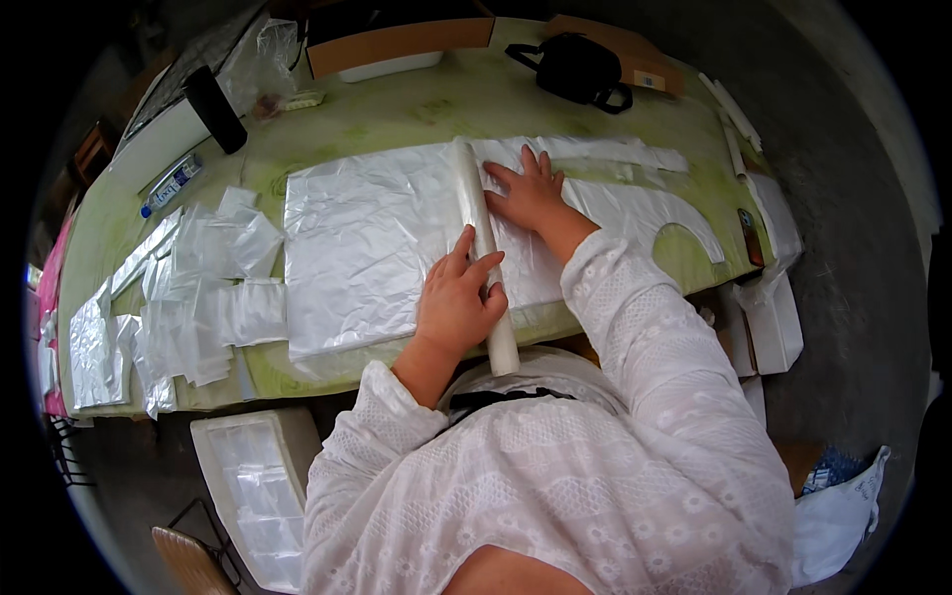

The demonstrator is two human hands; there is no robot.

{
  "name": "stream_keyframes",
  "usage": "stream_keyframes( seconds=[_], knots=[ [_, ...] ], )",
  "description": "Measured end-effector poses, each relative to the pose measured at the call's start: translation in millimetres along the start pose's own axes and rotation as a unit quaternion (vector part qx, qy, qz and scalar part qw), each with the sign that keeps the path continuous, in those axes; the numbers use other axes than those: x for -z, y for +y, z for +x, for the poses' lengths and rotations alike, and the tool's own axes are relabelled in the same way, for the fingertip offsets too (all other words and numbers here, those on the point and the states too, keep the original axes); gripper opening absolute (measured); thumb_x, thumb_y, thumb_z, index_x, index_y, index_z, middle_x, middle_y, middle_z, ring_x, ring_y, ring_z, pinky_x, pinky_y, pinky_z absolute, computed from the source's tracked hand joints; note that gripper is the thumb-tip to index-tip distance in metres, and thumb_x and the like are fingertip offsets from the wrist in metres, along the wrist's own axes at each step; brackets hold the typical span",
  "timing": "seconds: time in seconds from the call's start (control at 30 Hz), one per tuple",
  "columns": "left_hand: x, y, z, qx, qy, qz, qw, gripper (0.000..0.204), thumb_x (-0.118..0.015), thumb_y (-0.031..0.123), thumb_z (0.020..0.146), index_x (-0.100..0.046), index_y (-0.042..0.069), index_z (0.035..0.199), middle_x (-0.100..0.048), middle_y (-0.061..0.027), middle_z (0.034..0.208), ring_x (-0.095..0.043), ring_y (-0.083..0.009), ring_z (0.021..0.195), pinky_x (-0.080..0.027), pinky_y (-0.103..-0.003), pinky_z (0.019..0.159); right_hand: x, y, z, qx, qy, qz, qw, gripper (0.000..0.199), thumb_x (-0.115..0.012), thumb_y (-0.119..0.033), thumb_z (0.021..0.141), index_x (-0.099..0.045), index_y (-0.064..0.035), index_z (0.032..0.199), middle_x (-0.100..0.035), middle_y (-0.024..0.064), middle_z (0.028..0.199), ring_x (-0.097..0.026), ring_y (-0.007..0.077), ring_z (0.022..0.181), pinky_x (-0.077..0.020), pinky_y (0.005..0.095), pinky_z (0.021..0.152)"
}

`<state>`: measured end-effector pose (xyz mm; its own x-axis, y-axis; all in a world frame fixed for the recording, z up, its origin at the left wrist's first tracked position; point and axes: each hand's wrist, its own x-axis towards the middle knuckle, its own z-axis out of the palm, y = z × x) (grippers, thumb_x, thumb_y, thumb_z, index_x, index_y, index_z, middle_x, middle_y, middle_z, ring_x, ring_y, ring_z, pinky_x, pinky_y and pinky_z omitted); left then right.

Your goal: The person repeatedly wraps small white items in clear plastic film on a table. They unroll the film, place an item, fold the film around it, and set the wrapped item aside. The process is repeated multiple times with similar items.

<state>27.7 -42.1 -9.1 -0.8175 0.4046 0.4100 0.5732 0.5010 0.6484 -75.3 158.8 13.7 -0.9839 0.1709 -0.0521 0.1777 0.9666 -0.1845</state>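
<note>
A thin, translucent white plastic sheet, cut like an apron with a curved neck loop at its right end, lies crinkled across the table. Across its middle rests a long pale roll, its near end jutting past the table edge towards my waist. My left hand lies on the near half of the roll, fingers stretched out and apart. Just right of the roll's far half, my right hand presses on the sheet with fingers spread, its thumb side close to the roll. Neither hand grips anything.
Several folded plastic pieces lie to the left. Farther back are a water bottle, a black cylinder, a cardboard box and a black bag. A phone sits at the right edge. Below stands a white bin.
</note>
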Motion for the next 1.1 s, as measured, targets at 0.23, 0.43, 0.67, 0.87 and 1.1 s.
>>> stream_keyframes(
  seconds=[0.23, 0.43, 0.67, 0.87, 1.1],
  knots=[
    [1.0, 2.4, 1.3, 0.018, -0.012, -0.009, 1.000, 0.044, -0.067, 0.018, 0.078, -0.073, 0.019, 0.121, -0.047, -0.0213, 0.154, -0.061, -0.0391, 0.121, -0.044, -0.048, 0.110, -11.5, 36.3, 28.0, -0.116, 0.065, 0.006, 0.991, 0.081, -0.056, -0.066, 0.092, -0.036, -0.0246, 0.160, -0.019, 0.0145, 0.170, -0.014, 0.0431, 0.155, -0.0165, 0.0648, 0.121],
    [-0.1, 2.9, 1.2, 0.004, -0.006, 0.006, 1.000, 0.044, -0.066, 0.017, 0.079, -0.073, 0.016, 0.123, -0.047, -0.0211, 0.154, -0.060, -0.0383, 0.122, -0.044, -0.049, 0.109, -14.9, 99.1, 15.3, -0.095, 0.146, 0.111, 0.978, 0.085, -0.064, -0.048, 0.093, -0.030, -0.0078, 0.159, -0.034, 0.0171, 0.163, -0.026, 0.0380, 0.152, -0.0234, 0.0530, 0.123],
    [-5.7, -5.7, -0.2, 0.000, 0.028, -0.019, 0.999, 0.036, -0.066, 0.018, 0.079, -0.074, 0.010, 0.113, -0.055, -0.0235, 0.144, -0.061, -0.0398, 0.118, -0.046, -0.050, 0.106, 10.0, -5.5, -75.0, 0.329, 0.117, 0.232, 0.908, 0.074, -0.070, -0.038, 0.090, -0.044, -0.0043, 0.151, -0.048, 0.0203, 0.152, -0.037, 0.0438, 0.145, -0.0286, 0.0504, 0.120],
    [14.9, -16.1, -26.4, 0.001, 0.046, -0.047, 0.998, 0.022, -0.066, 0.009, 0.082, -0.067, 0.006, 0.104, -0.064, -0.0147, 0.100, -0.062, -0.0367, 0.096, -0.052, -0.047, 0.084, -13.4, -28.8, -113.1, 0.370, 0.029, 0.213, 0.904, 0.051, -0.070, -0.032, 0.093, -0.062, -0.0055, 0.135, -0.061, 0.0127, 0.141, -0.037, 0.0425, 0.146, -0.0258, 0.0580, 0.120],
    [72.7, 6.7, 23.3, -0.157, 0.066, -0.101, 0.980, 0.020, -0.060, 0.002, 0.089, -0.070, 0.003, 0.108, -0.065, -0.0128, 0.125, -0.057, -0.0320, 0.125, -0.041, -0.042, 0.111, -23.8, -52.0, -120.1, 0.370, 0.073, 0.259, 0.889, 0.029, -0.071, -0.015, 0.087, -0.069, -0.0057, 0.115, -0.066, 0.0123, 0.125, -0.049, 0.0380, 0.134, -0.0361, 0.0565, 0.112]
  ],
)
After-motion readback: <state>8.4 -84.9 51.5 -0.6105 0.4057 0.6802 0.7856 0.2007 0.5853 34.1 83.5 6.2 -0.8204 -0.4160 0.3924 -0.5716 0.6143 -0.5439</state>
